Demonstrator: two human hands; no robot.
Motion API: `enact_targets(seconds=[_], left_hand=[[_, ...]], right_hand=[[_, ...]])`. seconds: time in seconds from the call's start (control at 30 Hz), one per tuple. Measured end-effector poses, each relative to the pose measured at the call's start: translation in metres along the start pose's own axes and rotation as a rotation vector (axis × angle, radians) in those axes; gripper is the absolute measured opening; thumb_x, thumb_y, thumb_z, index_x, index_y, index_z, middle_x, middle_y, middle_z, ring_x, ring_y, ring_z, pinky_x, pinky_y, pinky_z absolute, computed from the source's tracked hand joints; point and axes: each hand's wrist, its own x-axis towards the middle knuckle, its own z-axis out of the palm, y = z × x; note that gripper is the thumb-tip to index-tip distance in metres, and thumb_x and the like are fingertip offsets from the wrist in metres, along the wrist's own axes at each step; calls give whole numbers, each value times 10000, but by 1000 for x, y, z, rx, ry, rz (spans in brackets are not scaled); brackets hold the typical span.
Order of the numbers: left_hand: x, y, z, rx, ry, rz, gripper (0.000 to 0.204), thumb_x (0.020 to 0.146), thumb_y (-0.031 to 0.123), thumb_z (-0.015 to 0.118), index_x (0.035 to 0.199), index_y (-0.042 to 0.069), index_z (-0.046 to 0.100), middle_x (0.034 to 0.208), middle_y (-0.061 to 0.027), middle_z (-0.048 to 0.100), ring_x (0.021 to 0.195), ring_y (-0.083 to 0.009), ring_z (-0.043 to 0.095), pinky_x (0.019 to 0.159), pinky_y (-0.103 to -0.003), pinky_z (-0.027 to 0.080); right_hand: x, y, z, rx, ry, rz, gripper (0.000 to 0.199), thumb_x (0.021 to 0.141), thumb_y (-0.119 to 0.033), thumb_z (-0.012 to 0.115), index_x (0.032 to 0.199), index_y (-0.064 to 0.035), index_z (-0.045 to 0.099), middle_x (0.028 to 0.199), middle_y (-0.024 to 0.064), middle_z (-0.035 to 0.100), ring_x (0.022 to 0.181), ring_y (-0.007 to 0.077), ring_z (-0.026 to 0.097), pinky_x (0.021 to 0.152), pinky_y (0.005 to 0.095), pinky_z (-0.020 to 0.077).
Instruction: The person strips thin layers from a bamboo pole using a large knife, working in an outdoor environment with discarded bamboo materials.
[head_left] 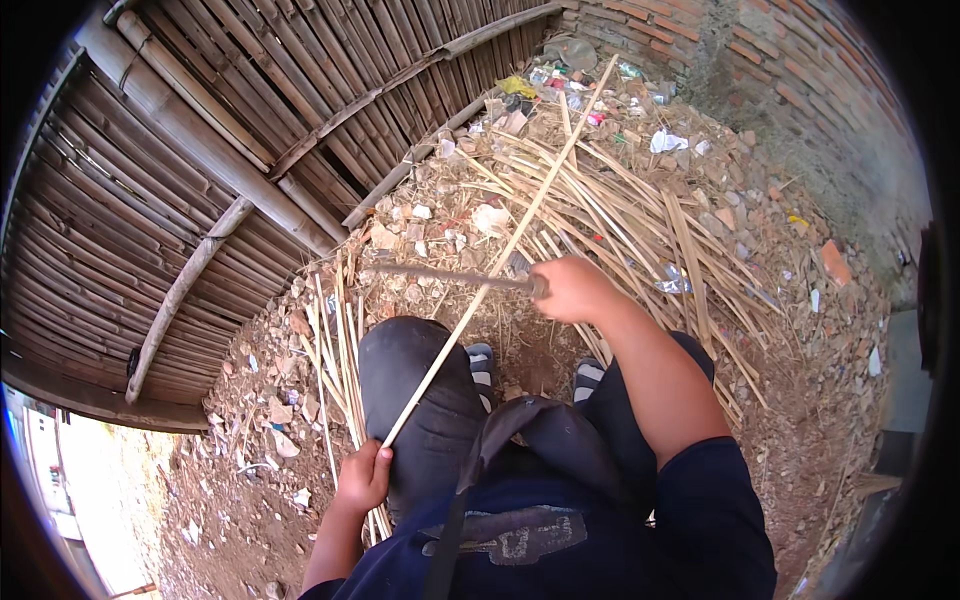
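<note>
My left hand [363, 478] is closed around the near end of a long pale bamboo strip [535, 205], beside my left knee. The strip slants up and away to the right, its far end over the rubble. In my right hand [575, 290] is the handle of a knife [450, 276] with a long, dark, narrow blade pointing left. The blade lies across the strip around its middle; I cannot tell whether it touches. Beyond my right hand a loose heap of similar bamboo strips [620, 205] lies on the ground. Another bundle of strips [345, 370] lies left of my left leg.
A bamboo-pole wall [300, 80] stands at the left and far left, with a brick wall [790, 80] at the far right. Stones, broken brick [835, 262] and litter, including a white scrap [668, 141], cover the ground. My knees and sandalled feet [588, 380] are close below the knife.
</note>
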Motion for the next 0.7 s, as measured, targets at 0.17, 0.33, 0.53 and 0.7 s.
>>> enact_targets(seconds=[0.17, 0.33, 0.53, 0.7], left_hand=[[2, 8, -19, -43, -124, -101, 372, 1064, 329, 533, 881, 10, 587, 719, -180, 603, 668, -329, 600, 642, -428, 473], [2, 5, -21, -146, -180, -117, 437, 1093, 383, 480, 886, 14, 587, 734, -98, 576, 704, -208, 548, 672, -378, 466], [12, -27, -12, -202, -198, -105, 494, 1109, 415, 414, 856, 33, 600, 697, -27, 543, 667, -134, 512, 633, -320, 451], [-7, 4, -15, 133, -60, -91, 383, 1057, 339, 510, 866, 16, 589, 729, -242, 637, 716, -455, 640, 672, -520, 497]], right_hand=[[17, 35, 0, 3, 201, 60, 300, 784, -181, 679, 1055, -55, 715, 922, 209, 726, 886, 392, 700, 789, 481, 554], [-8, -4, 8, -36, -35, -40, 324, 766, -189, 699, 1073, -92, 734, 959, 198, 731, 917, 385, 702, 813, 474, 558], [13, 24, 4, 47, 20, 120, 378, 775, -209, 697, 1130, -82, 724, 1062, 236, 719, 1031, 397, 683, 907, 459, 547], [-10, -10, 7, -104, 29, -9, 296, 775, -206, 678, 1045, -94, 727, 982, 218, 723, 971, 397, 694, 874, 492, 556]])
